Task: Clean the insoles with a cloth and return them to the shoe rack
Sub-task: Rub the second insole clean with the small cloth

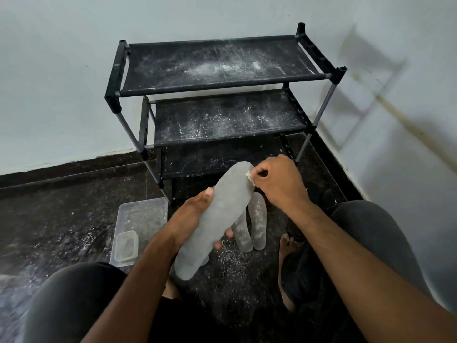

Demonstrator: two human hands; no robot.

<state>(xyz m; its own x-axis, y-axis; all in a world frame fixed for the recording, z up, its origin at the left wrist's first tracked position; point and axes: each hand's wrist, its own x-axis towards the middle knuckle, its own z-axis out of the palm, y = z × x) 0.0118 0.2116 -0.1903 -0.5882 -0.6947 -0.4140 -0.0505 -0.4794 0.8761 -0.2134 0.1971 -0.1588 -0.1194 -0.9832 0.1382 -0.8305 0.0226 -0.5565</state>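
Left hand: the left hand gripped a grey insole around its middle, thumb on the near-left edge and fingertips showing under the right edge, holding it up off the floor with the toe end tilted toward the shoe rack.
Right hand: the right hand was curled tight, pinching a small pale cloth against the toe end's right edge.
Other insoles: two more insoles lay side by side on the floor, just beyond the held one and partly hidden behind it, both dusted with white specks.
Shoe rack: the black shoe rack stood in the corner of the room against the wall, its fabric shelves streaked with white dust; the bottom shelf was partly blocked by the raised insole and right hand.
Plastic tray: a clear plastic tray sat on the floor beside the rack's front left leg, with a smaller clear box inside its near end.
Floor: dark stone, scattered with white crumbs near the insoles.
Legs: dark-clad knees framed the near edge, with a bare foot right of the insoles.
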